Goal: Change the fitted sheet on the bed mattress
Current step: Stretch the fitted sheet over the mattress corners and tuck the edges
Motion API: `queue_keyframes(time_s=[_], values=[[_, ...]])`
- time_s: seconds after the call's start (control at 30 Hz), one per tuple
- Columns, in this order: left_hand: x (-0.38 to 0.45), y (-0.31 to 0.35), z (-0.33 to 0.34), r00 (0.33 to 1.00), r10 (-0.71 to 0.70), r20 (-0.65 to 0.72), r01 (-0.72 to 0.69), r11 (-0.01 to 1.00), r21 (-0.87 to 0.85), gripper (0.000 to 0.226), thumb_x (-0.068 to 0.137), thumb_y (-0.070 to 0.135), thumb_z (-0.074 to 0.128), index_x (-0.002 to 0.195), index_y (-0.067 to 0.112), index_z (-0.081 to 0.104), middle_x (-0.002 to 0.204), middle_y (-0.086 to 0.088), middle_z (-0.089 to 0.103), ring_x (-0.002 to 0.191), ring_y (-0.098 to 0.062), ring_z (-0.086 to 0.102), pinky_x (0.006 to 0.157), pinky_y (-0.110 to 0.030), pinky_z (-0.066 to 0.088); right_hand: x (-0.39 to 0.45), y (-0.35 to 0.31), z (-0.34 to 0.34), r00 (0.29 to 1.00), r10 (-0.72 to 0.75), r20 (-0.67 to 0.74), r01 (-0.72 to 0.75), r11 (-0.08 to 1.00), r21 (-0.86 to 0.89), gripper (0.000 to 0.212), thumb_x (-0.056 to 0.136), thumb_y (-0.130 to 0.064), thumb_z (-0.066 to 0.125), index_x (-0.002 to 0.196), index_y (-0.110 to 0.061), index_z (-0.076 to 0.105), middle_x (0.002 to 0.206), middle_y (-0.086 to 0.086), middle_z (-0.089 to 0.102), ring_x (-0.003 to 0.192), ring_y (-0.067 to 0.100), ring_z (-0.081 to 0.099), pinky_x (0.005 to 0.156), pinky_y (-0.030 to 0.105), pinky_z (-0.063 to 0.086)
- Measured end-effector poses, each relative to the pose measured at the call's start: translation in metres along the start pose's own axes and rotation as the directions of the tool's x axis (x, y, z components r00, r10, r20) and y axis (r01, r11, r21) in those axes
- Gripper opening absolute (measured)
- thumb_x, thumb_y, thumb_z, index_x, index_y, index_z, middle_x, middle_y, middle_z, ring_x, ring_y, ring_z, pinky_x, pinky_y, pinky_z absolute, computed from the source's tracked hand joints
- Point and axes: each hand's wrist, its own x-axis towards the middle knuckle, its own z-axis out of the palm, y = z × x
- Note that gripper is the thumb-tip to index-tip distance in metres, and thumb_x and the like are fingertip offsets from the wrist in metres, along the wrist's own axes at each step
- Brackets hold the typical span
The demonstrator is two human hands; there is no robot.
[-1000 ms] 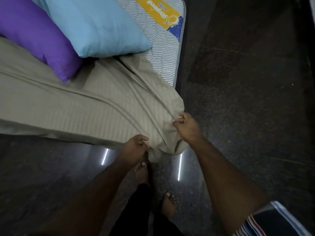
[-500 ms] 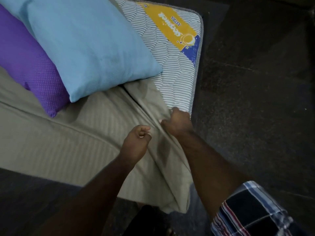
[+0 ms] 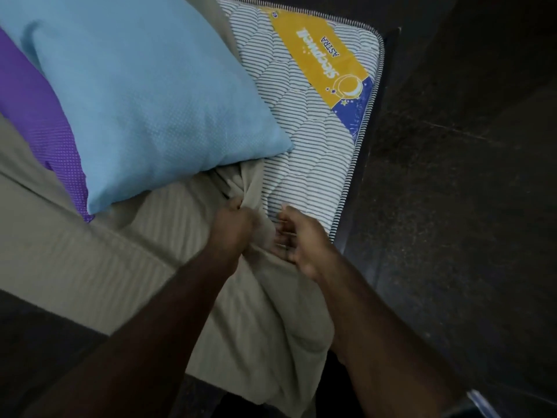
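Head view: left hand (image 3: 232, 220) is pinching the beige fitted sheet (image 3: 99, 257), which is bunching beside the mattress (image 3: 301, 122) corner's bare edge; right hand (image 3: 301, 236) is hovering, fingers loosely spread. Stripping seems underway; next, pulling it clear of both pillows.

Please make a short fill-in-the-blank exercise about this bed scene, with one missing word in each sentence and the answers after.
1. The left hand grips the beige ____.
2. The blue pillow lies beside a ____ pillow.
3. The yellow label sits on the bare, striped ____.
4. The right hand has its fingers ____, gripping nothing.

Answers: sheet; purple; mattress; open
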Motion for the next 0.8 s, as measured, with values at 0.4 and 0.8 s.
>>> queue_keyframes(time_s=[0.4,0.8], values=[[-0.035,0.048,0.067,0.987,0.15,0.053,-0.154,0.985,0.08,0.034,0.078,0.022,0.047,0.1,-0.002,0.056,0.087,-0.013,0.063,0.074,-0.027,0.06,0.07,-0.047,0.052,0.034,-0.115,-0.031,0.995,-0.073,0.064,0.065,0.991,0.113,0.014,0.099,-0.015,0.057,0.102,-0.008,0.069,0.066,0.002,0.05,0.053,0.012,0.05,0.053,0.024,0.049],[-0.042,0.065,0.082,0.983,0.182,0.034,-0.184,0.982,0.04,0.03,0.081,0.015,0.045,0.104,0.003,0.062,0.095,-0.02,0.067,0.08,-0.018,0.061,0.074,-0.043,0.054,0.031,-0.111,-0.038,0.971,0.078,0.227,-0.04,0.985,-0.166,0.02,0.097,-0.009,0.055,0.092,0.002,0.071,0.081,0.017,0.072,0.072,0.027,0.071,0.06,0.033,0.06]])
